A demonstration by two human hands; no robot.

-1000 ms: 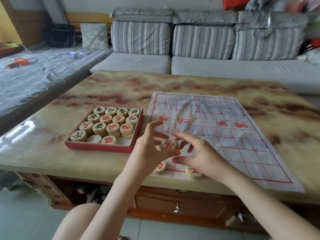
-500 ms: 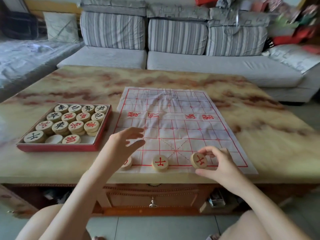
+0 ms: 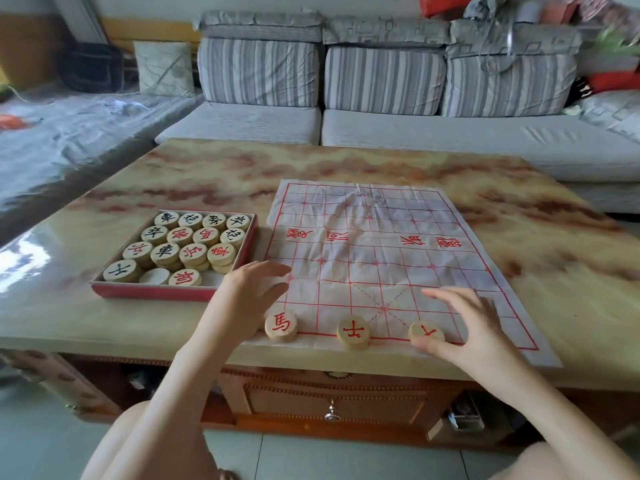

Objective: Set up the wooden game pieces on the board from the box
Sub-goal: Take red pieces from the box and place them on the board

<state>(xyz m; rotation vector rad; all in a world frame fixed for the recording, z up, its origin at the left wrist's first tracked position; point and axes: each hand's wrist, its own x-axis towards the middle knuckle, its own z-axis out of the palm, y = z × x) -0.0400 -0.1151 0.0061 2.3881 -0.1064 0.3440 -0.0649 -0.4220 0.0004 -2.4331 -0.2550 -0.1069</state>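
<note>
A white paper board [image 3: 381, 216] with a red grid lies on the marble table. Three round wooden pieces with red characters sit along its near edge: one [image 3: 281, 324] at the left, one [image 3: 353, 331] in the middle, one [image 3: 426, 332] to the right. My right hand [image 3: 467, 323] hovers over the right piece with fingers spread, its thumb touching the piece's near rim. With its fingers apart and nothing in them, my left hand [image 3: 249, 292] is above the board's near left corner. Left of the board, the red box [image 3: 152, 292] holds several stacked pieces.
The marble table [image 3: 346, 161] ends just below the pieces, with a wooden drawer [image 3: 332, 403] under it. A grey striped sofa [image 3: 381, 81] runs behind the table. My bare knees show at the bottom of the view.
My right hand has laid the tilted piece flat on the near line and spread its fingers. My left hand has stayed near the board's left corner, and the left piece now shows fully.
</note>
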